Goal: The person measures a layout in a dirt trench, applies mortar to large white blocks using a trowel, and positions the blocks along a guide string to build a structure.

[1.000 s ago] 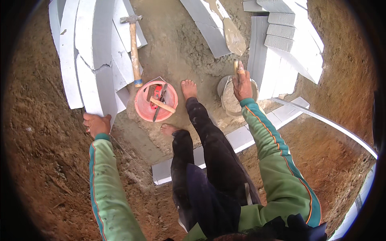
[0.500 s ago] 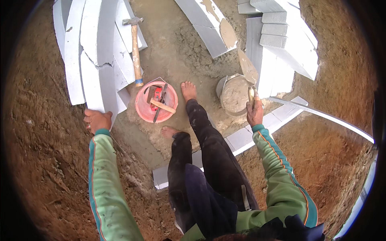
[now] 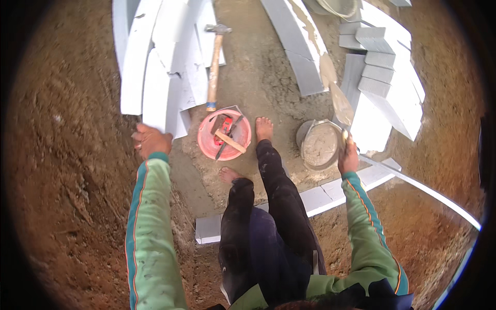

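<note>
My left hand [image 3: 151,140] is closed on the near end of a white block piece [image 3: 156,93], broken at its far end, in the stack at the left. In my right hand [image 3: 349,156] is a trowel [image 3: 341,105], held by its handle, its blade pointing away from me. The blade is beside a bucket of grey mortar [image 3: 320,145] and smeared with mortar. Its tip is near the end of a long white block [image 3: 305,64] with mortar along its top.
A pink bucket [image 3: 203,140] with a red tool and a wooden-handled tool stands between my hands. A hammer [image 3: 213,72] lies against the left stack. More white blocks [image 3: 380,77] are piled at the right. A low block row [image 3: 315,200] crosses near my legs, beside brown soil.
The whole view has shifted, so things appear farther right. The block piece under my left hand has moved at its break, where a notch now shows. My right hand still holds the trowel.
</note>
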Motion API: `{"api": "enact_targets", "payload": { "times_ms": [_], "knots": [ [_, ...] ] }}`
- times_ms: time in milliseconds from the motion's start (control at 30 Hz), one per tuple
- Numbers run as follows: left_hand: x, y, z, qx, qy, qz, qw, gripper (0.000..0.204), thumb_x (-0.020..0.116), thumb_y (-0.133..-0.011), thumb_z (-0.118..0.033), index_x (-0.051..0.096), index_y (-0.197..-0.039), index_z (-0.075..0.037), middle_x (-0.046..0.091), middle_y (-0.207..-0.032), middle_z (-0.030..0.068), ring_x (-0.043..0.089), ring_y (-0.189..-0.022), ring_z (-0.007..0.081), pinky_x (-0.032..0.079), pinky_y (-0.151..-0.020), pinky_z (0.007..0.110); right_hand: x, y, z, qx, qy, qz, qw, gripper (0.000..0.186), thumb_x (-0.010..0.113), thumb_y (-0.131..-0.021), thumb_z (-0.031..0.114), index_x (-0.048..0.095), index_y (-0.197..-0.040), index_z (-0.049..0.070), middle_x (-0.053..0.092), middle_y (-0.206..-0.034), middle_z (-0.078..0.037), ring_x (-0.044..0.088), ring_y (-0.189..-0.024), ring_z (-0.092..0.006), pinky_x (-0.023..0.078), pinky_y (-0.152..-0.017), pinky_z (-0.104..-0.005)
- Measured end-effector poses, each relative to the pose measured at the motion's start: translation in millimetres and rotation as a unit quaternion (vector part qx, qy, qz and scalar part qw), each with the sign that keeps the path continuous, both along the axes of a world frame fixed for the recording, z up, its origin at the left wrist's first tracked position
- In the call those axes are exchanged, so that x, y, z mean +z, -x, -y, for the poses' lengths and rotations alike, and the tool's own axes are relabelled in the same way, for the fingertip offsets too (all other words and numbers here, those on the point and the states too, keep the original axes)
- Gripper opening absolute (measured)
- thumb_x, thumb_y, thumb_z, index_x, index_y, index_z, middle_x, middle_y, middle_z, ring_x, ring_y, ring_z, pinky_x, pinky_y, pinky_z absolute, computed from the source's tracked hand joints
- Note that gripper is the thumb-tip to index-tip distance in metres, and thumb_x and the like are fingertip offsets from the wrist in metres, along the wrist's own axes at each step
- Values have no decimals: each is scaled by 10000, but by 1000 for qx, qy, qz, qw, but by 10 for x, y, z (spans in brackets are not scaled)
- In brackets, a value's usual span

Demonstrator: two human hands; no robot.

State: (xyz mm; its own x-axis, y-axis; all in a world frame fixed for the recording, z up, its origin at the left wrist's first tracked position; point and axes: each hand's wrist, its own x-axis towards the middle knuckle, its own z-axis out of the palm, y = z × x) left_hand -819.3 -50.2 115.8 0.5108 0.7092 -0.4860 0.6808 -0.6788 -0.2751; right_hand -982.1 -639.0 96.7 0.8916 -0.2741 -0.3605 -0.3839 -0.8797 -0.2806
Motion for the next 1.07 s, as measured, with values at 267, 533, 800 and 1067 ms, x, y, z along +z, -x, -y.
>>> {"api": "enact_targets", "payload": {
  "times_ms": [267,533,800,1067],
  "knots": [
    [-309,-41,138,-17,9,12,1000,967,858,-748,-315,226,-1440,-79,322,-1491,237,518,-1261,487,463,-1058,545,69,2088,172,-221,-45,-35,974,339,697,-871,162,585,-1151,8,593,-925,-95,527,-814,-218,489,-778,-404],
    [-223,-60,126,-90,-4,71,993,961,869,-753,-386,255,-1386,-4,371,-1410,264,516,-1255,459,475,-1014,551,-1384,1645,267,-164,165,-342,911,339,573,-885,295,704,-980,-3,701,-1054,-306,638,-1098,-497,523,-904,-541],
    [-274,118,-149,-30,36,114,992,1249,842,-707,-284,14,-1608,-35,168,-1628,273,421,-1399,486,356,-1131,589,-662,2353,91,-438,-207,-198,852,295,769,-860,252,526,-881,87,472,-594,-21,440,-413,-133,330,-346,-317],
    [184,1328,221,-101,203,319,920,1098,811,-758,-245,148,-1598,4,87,-1636,333,181,-1522,484,161,-1195,652,632,969,-608,-185,-194,-33,963,216,726,-899,101,563,-1032,51,530,-670,-31,477,-500,-121,390,-446,-278]
  ]
}}
